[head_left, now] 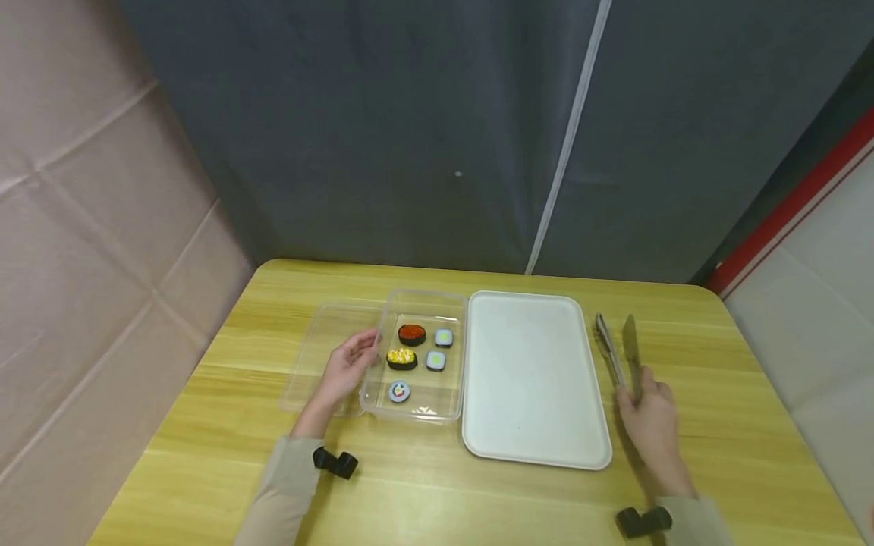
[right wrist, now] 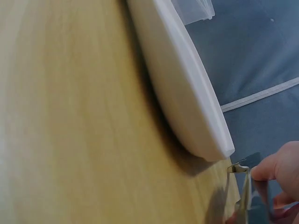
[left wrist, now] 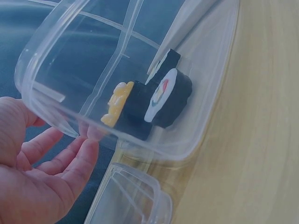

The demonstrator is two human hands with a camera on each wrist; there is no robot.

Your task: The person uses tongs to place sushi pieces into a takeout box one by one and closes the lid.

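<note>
Left hand (head_left: pixel 344 368) relaxed against clear box (head_left: pixel 415 409), right hand (head_left: pixel 649 425) grip around tongs (head_left: pixel 617 353), handle ends hidden

Yellow wood-grain worktop (head_left: pixel 717 455), white tray (head_left: pixel 532 379), clear plastic box (head_left: pixel 416 413), silver tongs (head_left: pixel 617 353), black-wrapped sushi topped red (head_left: pixel 412 333) and yellow (head_left: pixel 401 357).

No text, label, brand, number or sign is showing legibly on anything in these views; nothing on the desk (head_left: pixel 717 425) is readable.
</note>
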